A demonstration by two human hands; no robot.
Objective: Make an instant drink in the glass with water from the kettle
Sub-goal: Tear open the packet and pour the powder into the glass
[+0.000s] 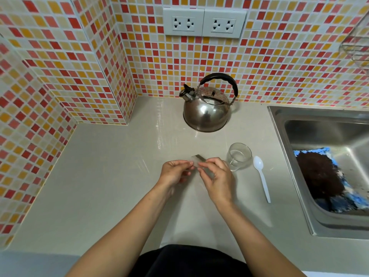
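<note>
A small pale sachet (pixel 196 159) is held above the counter between both hands. My left hand (pixel 174 171) pinches its left end, and my right hand (pixel 216 176) pinches its right end, hiding most of it. An empty clear glass (pixel 238 156) stands just right of my right hand. A white plastic spoon (pixel 261 176) lies on the counter to the right of the glass. A steel kettle (pixel 207 108) with a black handle sits at the back near the tiled wall.
The beige counter (pixel 109 176) meets mosaic tile walls at the left and back. A steel sink (pixel 327 166) at the right holds a blue cloth with dark grounds (pixel 319 174). Wall sockets (pixel 203 23) sit above the kettle.
</note>
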